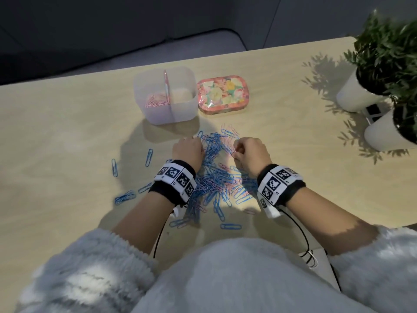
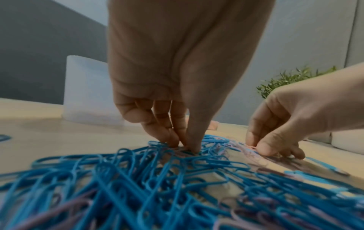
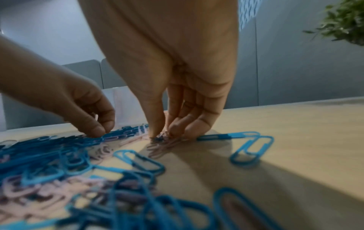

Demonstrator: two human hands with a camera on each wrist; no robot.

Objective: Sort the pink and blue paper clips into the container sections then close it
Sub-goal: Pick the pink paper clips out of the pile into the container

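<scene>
Dim room, light wood table, two potted plants off at 2 o'clock. Mixed pile of paper clips sat dead centre in front of me, a few blue strays out at 9 o'clock. The clear container was at 12 o'clock past the pile with some pink clips already in its left section; right section looked empty as far as I could tell. Its floral lid lay just beside it at 1 o'clock, off, so closing was a long way away.

Both hands were working the far edge of the pile. My left hand had its grip pinched down into a clump of blue clips; the head view only showed knuckles, the left wrist view showed fingertips together on the wire. My right hand was pinching pink clips, clear only in the right wrist view. Splitting colours per hand made sense to me, one section each.
</scene>
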